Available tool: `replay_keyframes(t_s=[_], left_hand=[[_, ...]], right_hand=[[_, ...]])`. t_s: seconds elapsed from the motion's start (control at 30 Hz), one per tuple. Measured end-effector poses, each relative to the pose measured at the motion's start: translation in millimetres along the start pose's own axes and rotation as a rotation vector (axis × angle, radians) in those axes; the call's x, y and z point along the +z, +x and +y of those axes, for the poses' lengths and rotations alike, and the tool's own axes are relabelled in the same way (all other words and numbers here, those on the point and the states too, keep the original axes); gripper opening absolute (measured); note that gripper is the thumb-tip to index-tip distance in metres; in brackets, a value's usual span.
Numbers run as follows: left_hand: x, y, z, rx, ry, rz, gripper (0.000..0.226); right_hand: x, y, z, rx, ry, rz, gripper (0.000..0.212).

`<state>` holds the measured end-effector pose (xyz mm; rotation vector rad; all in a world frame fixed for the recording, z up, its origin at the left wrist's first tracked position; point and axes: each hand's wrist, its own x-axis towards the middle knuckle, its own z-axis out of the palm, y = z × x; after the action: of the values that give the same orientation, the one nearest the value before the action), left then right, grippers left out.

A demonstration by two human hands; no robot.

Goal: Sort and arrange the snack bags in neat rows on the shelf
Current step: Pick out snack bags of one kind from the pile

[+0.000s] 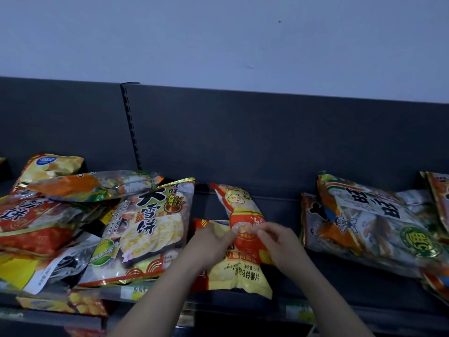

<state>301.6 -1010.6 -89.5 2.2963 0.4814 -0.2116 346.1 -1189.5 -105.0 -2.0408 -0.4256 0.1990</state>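
My left hand (213, 242) and right hand (279, 242) both pinch the small bag (240, 210), which stands up tilted over the yellow chip bag (239, 276), mid shelf (340, 283), between two messy piles.

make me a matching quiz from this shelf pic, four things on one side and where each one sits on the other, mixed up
Things:
1. big rice cracker bag
2. slim orange and yellow bag
3. yellow chip bag
4. upside-down cracker bag

Places:
A. right side of the shelf, atop other bags
B. lying flat under the slim bag, at the front edge
C. pinched by both hands, left hand and right hand
D. left of the hands, leaning on a messy pile

Pairs: 1-D, 2-C, 3-B, 4-A
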Motion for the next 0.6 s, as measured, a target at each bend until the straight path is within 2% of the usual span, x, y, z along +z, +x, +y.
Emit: replay_keyframes(t_s=[0.03,0.1,0.17,0.2,0.3,0.4,0.53,0.6], left_hand=[[2,2,2,-0.016,-0.022,0.001,0.092],[4,3,6,-0.048,-0.047,0.016,0.093],[5,4,9,-0.079,-0.076,0.041,0.093],[5,5,10,-0.101,-0.1,0.044,0.095],[6,6,8,-0.129,-0.241,0.024,0.098],[4,7,7,-0.103,-0.44,0.011,0.082],[-2,6,11,-0.058,-0.583,-0.033,0.088],[-6,4,12,-0.059,-0.66,-0.061,0.083]], right_hand=[[-1,4,6,0.041,-0.059,0.049,0.019],[0,10,20,0.17,-0.194,0.047,0.061],[1,16,33,0.271,-0.152,0.03,0.091],[1,19,38,0.295,-0.062,0.019,0.096],[-3,16,36,0.351,0.154,-0.034,0.076],[0,8,26,0.338,0.297,-0.066,0.045],[3,-2,18,0.327,0.375,-0.027,0.047],[1,-7,15,0.314,0.398,-0.02,0.043]])
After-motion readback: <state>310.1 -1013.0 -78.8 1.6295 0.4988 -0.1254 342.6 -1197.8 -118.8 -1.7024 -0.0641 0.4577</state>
